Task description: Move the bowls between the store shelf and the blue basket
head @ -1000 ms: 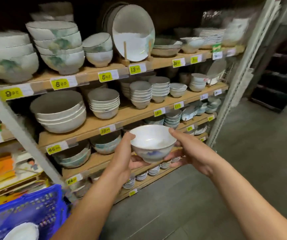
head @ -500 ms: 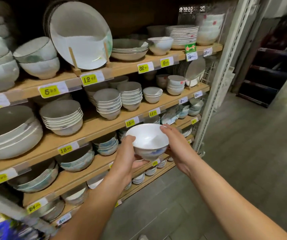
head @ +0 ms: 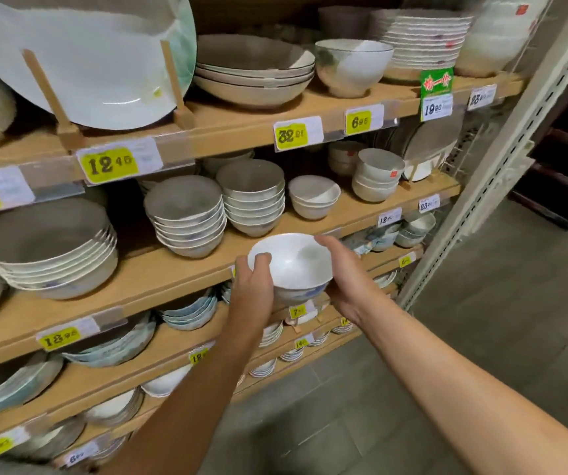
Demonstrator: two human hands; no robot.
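Lifting a white bowl (head: 293, 264) toward the store shelf (head: 159, 281), a person holds it in both bare hands in front of the wooden board's front edge, just below and to the right of two stacks of small grey-rimmed bowls (head: 186, 217). The left hand (head: 253, 291) grips the near-left side, its thumb hooked over the rim and its fingers curled under the bowl. The right hand (head: 347, 279) clasps the opposite side, with the thumb lying along the rim and the fingers wrapped beneath the base. The bowl is open side up, tipped slightly toward the camera, with a blue mark showing low on its outer wall. Half a second ago the same two-handed hold kept the bowl lower, against the shelf below; it has since risen to the level of the board that carries the stacks, and the view has closed in on the shelving. The blue basket, seen at lower left a second ago, has slipped out of the frame. A large white plate (head: 97, 56) leans in a wooden stand on the shelf above, over a yellow price tag (head: 109, 165). Grey floor tiles (head: 481, 337) run past the rack's pale metal upright (head: 502, 166) on the right.
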